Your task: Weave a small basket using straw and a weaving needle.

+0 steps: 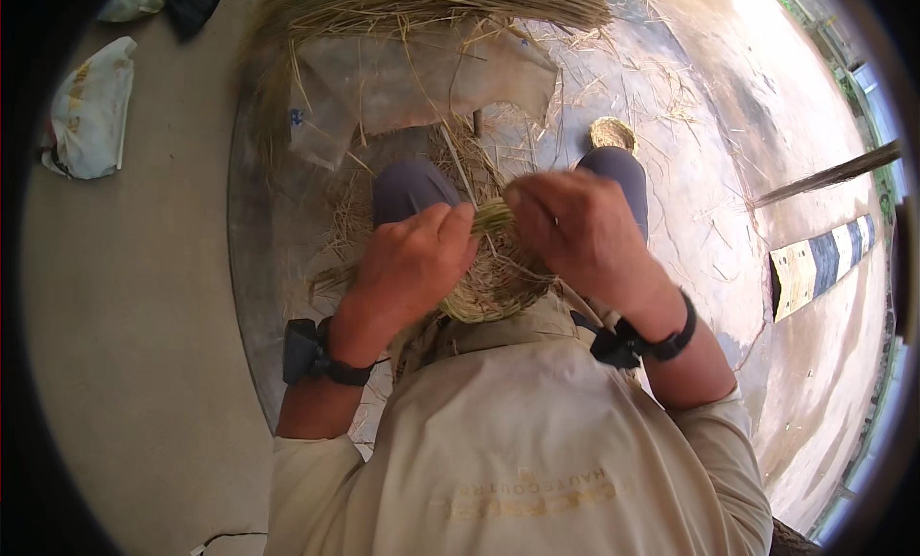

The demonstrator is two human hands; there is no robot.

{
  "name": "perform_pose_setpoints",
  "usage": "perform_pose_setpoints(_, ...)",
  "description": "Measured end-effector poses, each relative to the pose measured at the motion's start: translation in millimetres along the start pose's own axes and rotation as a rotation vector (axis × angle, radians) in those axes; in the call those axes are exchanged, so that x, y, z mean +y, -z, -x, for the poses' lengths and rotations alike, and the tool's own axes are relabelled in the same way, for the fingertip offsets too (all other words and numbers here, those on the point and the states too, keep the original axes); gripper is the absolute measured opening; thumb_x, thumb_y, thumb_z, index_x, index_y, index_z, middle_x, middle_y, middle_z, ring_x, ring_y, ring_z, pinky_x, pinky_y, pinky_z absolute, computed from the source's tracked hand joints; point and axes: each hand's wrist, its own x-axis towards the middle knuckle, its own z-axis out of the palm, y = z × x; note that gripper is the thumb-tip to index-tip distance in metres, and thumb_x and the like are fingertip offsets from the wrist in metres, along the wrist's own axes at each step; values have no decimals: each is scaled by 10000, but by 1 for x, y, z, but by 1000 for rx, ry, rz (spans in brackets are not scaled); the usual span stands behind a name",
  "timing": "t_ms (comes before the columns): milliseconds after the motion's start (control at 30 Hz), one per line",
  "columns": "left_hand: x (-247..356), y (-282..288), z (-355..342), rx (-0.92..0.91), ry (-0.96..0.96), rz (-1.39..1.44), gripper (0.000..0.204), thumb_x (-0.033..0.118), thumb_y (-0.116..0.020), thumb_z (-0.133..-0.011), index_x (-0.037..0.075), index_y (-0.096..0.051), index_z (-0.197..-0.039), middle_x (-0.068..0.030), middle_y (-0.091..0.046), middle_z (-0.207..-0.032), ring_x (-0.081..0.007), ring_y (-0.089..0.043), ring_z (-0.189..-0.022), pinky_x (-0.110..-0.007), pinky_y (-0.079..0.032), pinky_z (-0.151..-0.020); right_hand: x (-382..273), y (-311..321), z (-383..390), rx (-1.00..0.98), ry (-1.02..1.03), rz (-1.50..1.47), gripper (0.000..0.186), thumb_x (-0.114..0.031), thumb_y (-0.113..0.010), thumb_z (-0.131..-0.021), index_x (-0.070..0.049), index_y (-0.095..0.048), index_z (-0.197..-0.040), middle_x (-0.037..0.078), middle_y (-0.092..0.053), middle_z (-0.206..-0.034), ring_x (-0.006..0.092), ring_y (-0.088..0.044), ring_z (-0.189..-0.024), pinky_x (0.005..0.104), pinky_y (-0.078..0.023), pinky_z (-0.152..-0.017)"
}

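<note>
A round basket of greenish-yellow straw [489, 292], partly woven, rests in my lap between my knees, its hollow facing up. My left hand [417, 259] is closed on the basket's far left rim, thumb and fingers pressed round the straw there. Across from it, my right hand [586, 228] is held at the rim's far right side with its fingers curled in a pinch. Motion smears those fingertips, and what lies between them is hidden. Pale loose strands stick up beyond the rim between both hands.
A big bundle of long dry straw [460, 2] lies ahead, beside a clear plastic sheet [431, 81]. Past my right knee sits a small woven straw bowl [613, 134]. A white bag [91, 110] is at far left; a pole [829, 175] and striped barrier [824, 264] stand right.
</note>
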Motion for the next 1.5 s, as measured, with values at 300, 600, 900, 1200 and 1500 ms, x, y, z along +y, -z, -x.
perform_pose_setpoints(300, 7, 7, -9, 34, -133, -32, 314, 124, -789, -798, 21, -680, -1074, -117, -642, -840, -313, -696, -696, -408, -572, -580, 21, -14, -48, 81, -82, -190, 194, -191, -669, -956, -12, -703, -891, 220, -667, -744, 441, -674, -729, 488, -559, -676)
perform_pose_setpoints(600, -28, 16, -5, -30, -37, -120, 303, 153, -719, -902, 32, -657, -1174, -121, -684, -884, -315, -717, -710, -413, -592, -599, 15, 29, -13, 222, -243, -1496, 325, -223, -570, -1083, 21, -625, -1291, 79, -706, -883, 149, -631, -673, 291, -532, -593)
perform_pose_setpoints(900, -172, 110, 77, -47, 379, -440, 292, 209, -672, -962, 63, -637, -1213, -173, -718, -1079, -427, -702, -923, -508, -579, -766, 177, 232, 141, 781, -444, -916, 463, -132, -449, -1135, 56, -387, -1553, -34, -460, -882, 31, -305, -549, 187, -243, -425)
perform_pose_setpoints(1200, -147, 129, 98, -331, 370, -432, 210, 171, -667, -951, 78, -631, -1137, -137, -679, -1061, -408, -683, -902, -509, -559, -761, 260, 271, 221, 755, -626, -578, 483, -80, -488, -1098, -7, -449, -1574, -45, -424, -906, 10, -324, -628, 154, -249, -491)
perform_pose_setpoints(1500, -240, 145, 215, -328, 629, -601, 122, 179, -615, -957, 70, -634, -1008, -184, -680, -1019, -439, -690, -904, -533, -562, -760, 447, 533, 540, 437, -600, -984, 588, -411, -616, -1058, -112, -473, -1543, 4, -536, -1077, 122, -518, -881, 239, -456, -739)
